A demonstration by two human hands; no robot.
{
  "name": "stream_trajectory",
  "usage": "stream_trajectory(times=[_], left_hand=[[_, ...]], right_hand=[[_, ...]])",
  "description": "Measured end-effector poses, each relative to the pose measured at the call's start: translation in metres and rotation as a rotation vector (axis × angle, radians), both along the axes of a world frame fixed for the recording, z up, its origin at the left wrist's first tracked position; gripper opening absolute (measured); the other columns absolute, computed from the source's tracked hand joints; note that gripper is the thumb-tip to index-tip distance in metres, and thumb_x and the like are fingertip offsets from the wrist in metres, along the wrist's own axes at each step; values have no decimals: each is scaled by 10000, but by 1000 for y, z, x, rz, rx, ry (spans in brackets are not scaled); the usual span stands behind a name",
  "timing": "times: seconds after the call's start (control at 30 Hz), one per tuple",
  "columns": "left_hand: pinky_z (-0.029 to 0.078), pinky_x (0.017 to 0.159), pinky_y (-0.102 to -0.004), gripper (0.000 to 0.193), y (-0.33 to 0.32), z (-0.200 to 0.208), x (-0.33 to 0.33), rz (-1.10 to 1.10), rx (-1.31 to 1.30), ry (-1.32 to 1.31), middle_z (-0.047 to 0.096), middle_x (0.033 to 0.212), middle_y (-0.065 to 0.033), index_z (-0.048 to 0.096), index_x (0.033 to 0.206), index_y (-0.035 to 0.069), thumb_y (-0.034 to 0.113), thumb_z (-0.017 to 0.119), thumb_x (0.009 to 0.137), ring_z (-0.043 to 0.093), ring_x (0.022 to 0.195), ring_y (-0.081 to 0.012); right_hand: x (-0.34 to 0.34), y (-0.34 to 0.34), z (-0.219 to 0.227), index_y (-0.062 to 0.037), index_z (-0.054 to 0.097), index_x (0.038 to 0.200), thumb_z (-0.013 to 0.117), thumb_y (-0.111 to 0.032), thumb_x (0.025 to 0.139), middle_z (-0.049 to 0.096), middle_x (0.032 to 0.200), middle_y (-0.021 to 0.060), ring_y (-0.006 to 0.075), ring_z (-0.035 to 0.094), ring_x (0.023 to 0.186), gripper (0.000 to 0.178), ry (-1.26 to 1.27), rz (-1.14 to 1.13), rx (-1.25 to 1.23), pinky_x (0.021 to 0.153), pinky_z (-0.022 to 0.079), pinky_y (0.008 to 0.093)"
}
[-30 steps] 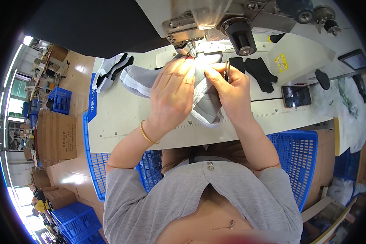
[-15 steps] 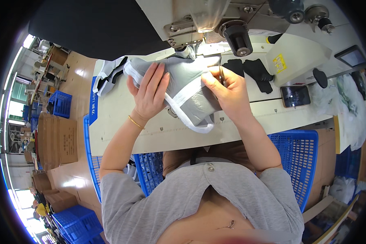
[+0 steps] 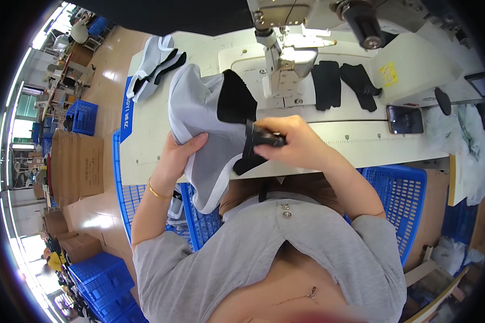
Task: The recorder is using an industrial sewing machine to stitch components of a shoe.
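My left hand (image 3: 179,157) grips a grey fabric piece (image 3: 199,107) with white edging, thumb on top and fingers underneath. A black ribbed part (image 3: 235,98) is joined to the fabric's right side. At that black edge my right hand (image 3: 296,141) is closed around a small dark tool (image 3: 269,138) that looks like thread snips; its tip is hidden against the cloth. The fabric is held above the near edge of the white sewing table (image 3: 307,161), in front of the sewing machine's post (image 3: 283,75).
Similar grey and black pieces (image 3: 155,67) lie at the table's far left. Two black fabric pieces (image 3: 326,86) rest right of the machine post, with a phone (image 3: 405,119) beyond them. Blue baskets (image 3: 399,199) stand below the table, and cardboard boxes (image 3: 78,168) are on the left floor.
The fabric has come away from the machine toward me and left, turned so its black part shows. My right hand has moved down to the black edge with the dark tool.
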State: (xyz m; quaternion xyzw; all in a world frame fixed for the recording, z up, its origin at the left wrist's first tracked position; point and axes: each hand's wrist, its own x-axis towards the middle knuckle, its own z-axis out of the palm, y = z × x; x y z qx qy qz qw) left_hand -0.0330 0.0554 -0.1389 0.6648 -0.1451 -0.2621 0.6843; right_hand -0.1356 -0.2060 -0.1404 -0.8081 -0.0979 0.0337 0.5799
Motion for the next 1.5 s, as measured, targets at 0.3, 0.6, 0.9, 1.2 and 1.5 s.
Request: stream_trajectory(times=[0.3, 0.6, 0.9, 1.2, 1.5], left_hand=[[433, 994, -414, 554, -32, -14, 4, -84, 593, -972, 662, 1106, -179, 428, 1374, -53, 174, 651, 920, 627, 1066, -314], [419, 981, -389, 205, -79, -24, 12, -807, 313, -758, 677, 877, -70, 687, 1023, -13, 168, 641, 939, 609, 876, -199], [444, 662, -193, 246, -79, -36, 11, -605, 212, 144, 668, 850, 14, 703, 996, -19, 218, 657, 951, 542, 747, -27], [438, 615, -198, 304, -85, -24, 13, -641, 343, 193, 656, 806, 21, 709, 985, -19, 275, 637, 963, 529, 702, -23], [471, 732, -193, 223, -85, -26, 2, -550, 289, -131, 676, 940, 18, 683, 1101, -33, 109, 664, 930, 561, 828, -24]], right_hand=[[-7, -11, -49, 15, 656, 855, 677, -202, 921, 514, 643, -58, 46, 464, 608, 228, 186, -265, 206, 545, 385, 259], [-11, -8, -46, -10, 657, 824, 629, -240, 941, 588, 643, 2, 103, 502, 508, 259, 481, -406, 688, 459, 356, 232], [-24, -14, -57, -15, 634, 954, 666, -209, 884, 621, 780, 34, 58, 499, 597, 209, 448, -238, 780, 362, 295, 210], [-11, -9, -73, -75, 612, 827, 636, -289, 942, 538, 683, -8, 41, 378, 415, 244, 492, -431, 946, 370, 252, 206], [-27, -2, -49, -11, 701, 928, 710, -187, 897, 623, 773, -27, 37, 525, 693, 179, 472, -329, 601, 605, 406, 213]])
